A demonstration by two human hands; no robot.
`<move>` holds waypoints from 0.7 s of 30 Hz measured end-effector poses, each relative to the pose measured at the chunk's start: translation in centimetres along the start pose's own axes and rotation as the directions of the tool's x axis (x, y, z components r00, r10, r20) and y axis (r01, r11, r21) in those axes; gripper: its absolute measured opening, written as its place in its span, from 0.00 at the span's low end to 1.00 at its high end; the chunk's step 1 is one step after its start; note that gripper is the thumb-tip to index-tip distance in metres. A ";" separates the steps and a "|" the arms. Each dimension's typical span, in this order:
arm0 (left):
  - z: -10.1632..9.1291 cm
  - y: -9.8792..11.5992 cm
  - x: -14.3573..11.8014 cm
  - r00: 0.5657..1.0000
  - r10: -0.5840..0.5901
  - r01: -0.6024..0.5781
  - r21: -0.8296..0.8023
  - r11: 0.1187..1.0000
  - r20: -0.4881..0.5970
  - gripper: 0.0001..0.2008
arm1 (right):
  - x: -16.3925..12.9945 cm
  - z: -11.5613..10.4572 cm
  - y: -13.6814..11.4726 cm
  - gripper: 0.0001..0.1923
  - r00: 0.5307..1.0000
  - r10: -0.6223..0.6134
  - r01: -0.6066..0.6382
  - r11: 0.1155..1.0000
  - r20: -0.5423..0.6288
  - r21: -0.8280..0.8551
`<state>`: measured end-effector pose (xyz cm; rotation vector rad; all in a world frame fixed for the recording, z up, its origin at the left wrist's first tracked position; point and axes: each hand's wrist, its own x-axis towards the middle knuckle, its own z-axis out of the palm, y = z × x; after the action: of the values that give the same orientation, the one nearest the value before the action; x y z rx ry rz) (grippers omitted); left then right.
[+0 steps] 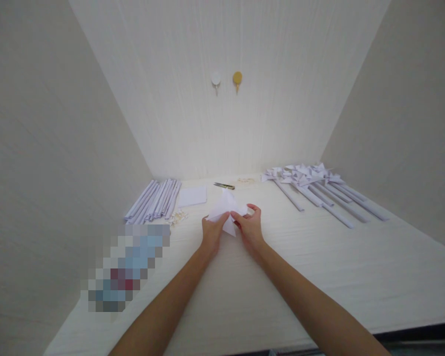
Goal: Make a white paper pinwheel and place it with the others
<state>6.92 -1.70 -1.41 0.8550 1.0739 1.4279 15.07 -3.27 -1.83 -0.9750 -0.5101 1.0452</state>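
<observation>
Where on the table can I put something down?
The biggest bare patch of table lies between the right forearm and the pinwheel-like paper pieces. Another sits between that arm and the left forearm, nearer than the folded paper. It's crowded back right, and back left with paper rolls, a white sheet and small bits.

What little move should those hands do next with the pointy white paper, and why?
Perhaps pinch the pointy white paper firmly near its middle: the bare left hand and bare right hand hold it there, thumbs close together, while its corners stick outward, so it might spring open.
</observation>
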 end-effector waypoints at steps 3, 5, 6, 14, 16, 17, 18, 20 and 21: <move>-0.1 0.3 0.1 0.998 -0.026 0.027 -0.015 1.000 0.065 0.15 | 0.5 -0.2 -0.4 0.32 1.000 -0.010 0.010 1.000 0.013 -0.023; -0.4 0.8 0.3 0.985 -0.077 0.086 -0.054 0.995 0.155 0.14 | 1.0 -0.6 -0.8 0.32 0.999 -0.010 0.011 0.999 0.036 -0.039; -0.7 1.1 0.5 0.972 -0.110 0.127 -0.069 0.990 0.209 0.14 | 1.3 -0.8 -1.0 0.33 0.998 -0.012 0.015 0.998 0.056 -0.053; -2.5 1.9 1.6 0.906 -0.225 0.160 0.201 0.966 0.359 0.12 | 1.8 -2.2 -1.6 0.35 0.903 0.114 -0.003 0.966 0.414 -0.260; -2.7 1.8 1.8 0.904 -0.197 0.111 0.236 0.965 0.379 0.12 | 1.7 -2.2 -1.6 0.35 0.886 0.122 -0.002 0.966 0.448 -0.259; -2.7 1.7 1.8 0.900 -0.193 0.101 0.244 0.965 0.391 0.12 | 1.6 -2.2 -1.6 0.35 0.882 0.120 -0.001 0.968 0.456 -0.253; -2.8 1.7 1.9 0.895 -0.196 0.098 0.252 0.963 0.401 0.12 | 1.6 -2.1 -1.6 0.35 0.881 0.117 0.001 0.969 0.459 -0.248; -2.8 1.8 1.9 0.888 -0.203 0.095 0.267 0.959 0.413 0.12 | 1.6 -2.1 -1.7 0.35 0.882 0.113 0.005 0.969 0.457 -0.248; -2.8 1.8 1.9 0.884 -0.206 0.092 0.275 0.957 0.419 0.12 | 1.6 -2.1 -1.7 0.35 0.883 0.110 0.007 0.969 0.455 -0.249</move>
<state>3.40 -0.19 -0.73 1.1852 0.9486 0.9131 18.14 -3.00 -1.58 -0.9527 -1.0372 1.2954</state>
